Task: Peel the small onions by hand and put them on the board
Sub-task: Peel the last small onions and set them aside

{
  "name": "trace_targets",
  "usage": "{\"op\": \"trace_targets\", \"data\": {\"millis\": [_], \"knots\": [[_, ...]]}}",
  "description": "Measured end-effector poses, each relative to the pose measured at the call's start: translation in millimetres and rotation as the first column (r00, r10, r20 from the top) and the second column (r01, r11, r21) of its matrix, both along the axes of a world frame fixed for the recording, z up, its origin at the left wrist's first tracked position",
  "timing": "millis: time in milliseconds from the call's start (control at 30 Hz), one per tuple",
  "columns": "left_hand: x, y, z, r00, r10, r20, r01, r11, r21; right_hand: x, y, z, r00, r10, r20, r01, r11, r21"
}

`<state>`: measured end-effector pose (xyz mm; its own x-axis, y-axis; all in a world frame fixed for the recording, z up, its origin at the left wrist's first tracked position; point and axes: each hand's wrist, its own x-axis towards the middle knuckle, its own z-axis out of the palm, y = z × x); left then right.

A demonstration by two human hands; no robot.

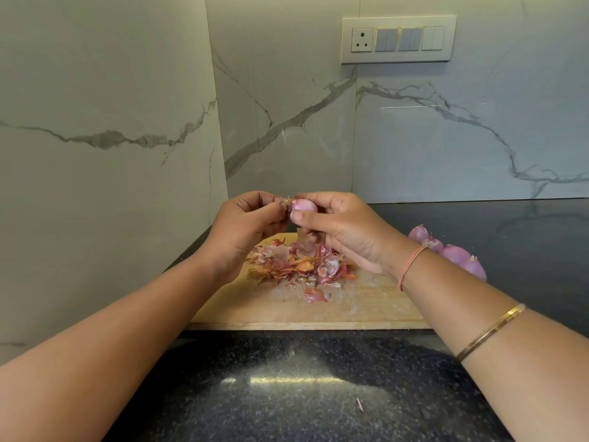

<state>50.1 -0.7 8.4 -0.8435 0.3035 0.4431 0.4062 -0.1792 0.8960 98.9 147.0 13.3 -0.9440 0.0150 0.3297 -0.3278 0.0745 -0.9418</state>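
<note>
Peeling, in hand: small onion (305, 206), raised above the board (366, 304), pinched in right hand (344, 231); left hand (245, 231) nips its papery root tuft. Light, firm, probably slick once bared; likely best gripped across the middle.

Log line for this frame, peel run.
step: peeling | right hand: holds onion | left hand: pinches skin at its tip | board: peel pile | other onions: behind right wrist

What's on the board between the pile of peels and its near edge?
In the head view, one loose reddish peel lies just before the peel pile; the rest of the board is bare, scuffed wood.
</note>
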Motion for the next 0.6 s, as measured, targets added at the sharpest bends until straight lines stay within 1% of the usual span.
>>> {"op": "trace_targets", "data": {"millis": [133,233,367,467,600], "knots": [[4.4,3.8,-1.4,0.999,-0.045,0.000,0.045,0.998,0.036,-1.7,2.2,-1.9,0.988,-0.116,-0.100,0.128,0.983,0.130],[3.4,3.2,-1.3,0.999,-0.042,0.015,0.041,0.997,0.061,-1.9,1.6,-2.0,0.979,-0.159,-0.128,0.180,0.968,0.172],[2.0,3.0,0.7,0.999,-0.037,0.031,0.034,0.994,0.101,-1.8,0.7,-0.3,0.983,-0.132,-0.126,0.146,0.983,0.108],[0.8,2.9,1.3,1.000,-0.003,0.010,0.002,0.996,0.095,-1.9,0.8,0.3,0.989,-0.099,-0.111,0.107,0.992,0.066],[-1.5,1.8,1.5,1.000,0.006,-0.017,-0.005,0.997,0.074,-0.9,0.6,0.6,0.995,-0.055,-0.086,0.060,0.997,0.051]]}}
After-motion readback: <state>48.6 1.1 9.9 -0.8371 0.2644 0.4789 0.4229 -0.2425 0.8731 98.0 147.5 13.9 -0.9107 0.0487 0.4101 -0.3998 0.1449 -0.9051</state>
